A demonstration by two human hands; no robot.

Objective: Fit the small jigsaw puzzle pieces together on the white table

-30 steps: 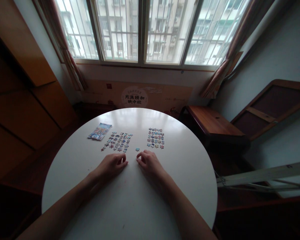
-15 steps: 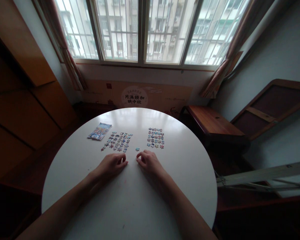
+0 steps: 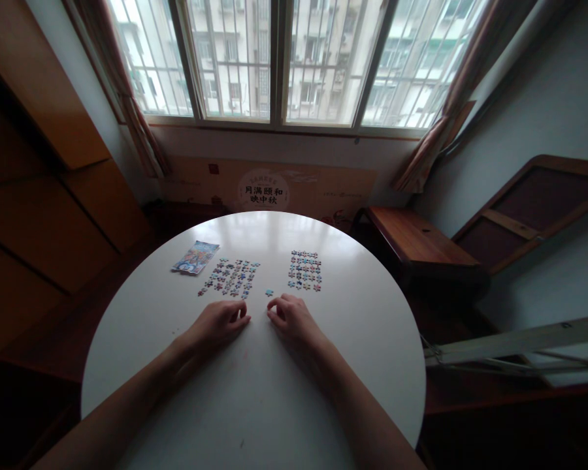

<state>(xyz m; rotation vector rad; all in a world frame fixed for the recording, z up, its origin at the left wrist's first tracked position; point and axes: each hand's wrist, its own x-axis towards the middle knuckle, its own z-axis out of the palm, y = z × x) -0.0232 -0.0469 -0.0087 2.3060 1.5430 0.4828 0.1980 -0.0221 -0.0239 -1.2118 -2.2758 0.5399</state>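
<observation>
On the white table (image 3: 362,365), puzzle pieces (image 3: 305,268) lie set out in two clusters, seemingly unjoined, a lone piece (image 3: 269,293) between, the left hand (image 3: 223,318) and right hand (image 3: 294,318) narrowly curled, apparently empty.

Light: daylight, window (image 3: 318,72), twelve o'clock, bright. Glare: table (image 3: 267,225), twelve o'clock rim. Shadow: deep, eight and four o'clock. Distortion: stretched edges. Detail: puzzle pieces (image 3: 299,267), soft.

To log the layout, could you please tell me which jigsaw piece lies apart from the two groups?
The light-blue, knobbed jigsaw piece beyond the right hand; it lies alone between the multicoloured left group and right group, which hold the others.
</observation>
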